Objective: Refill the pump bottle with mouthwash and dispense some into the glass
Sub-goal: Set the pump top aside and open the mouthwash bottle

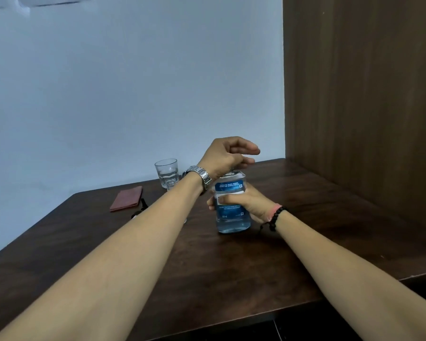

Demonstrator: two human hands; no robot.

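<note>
A clear mouthwash bottle (232, 219) with blue liquid and a blue label stands upright on the dark wooden table (207, 267). My right hand (246, 204) wraps around its middle from the right. My left hand (228, 156), with a metal watch on the wrist, sits curled over the bottle's top and hides the cap. An empty clear glass (166, 172) stands behind and to the left, near the wall. A small clear piece, partly hidden behind my left forearm, sits at the glass's foot; no pump bottle is identifiable.
A reddish-brown wallet (126, 198) lies flat at the left of the table, with a small dark object (143, 204) beside it. A tall wooden panel (362, 107) rises along the table's right side. A pale wall stands behind.
</note>
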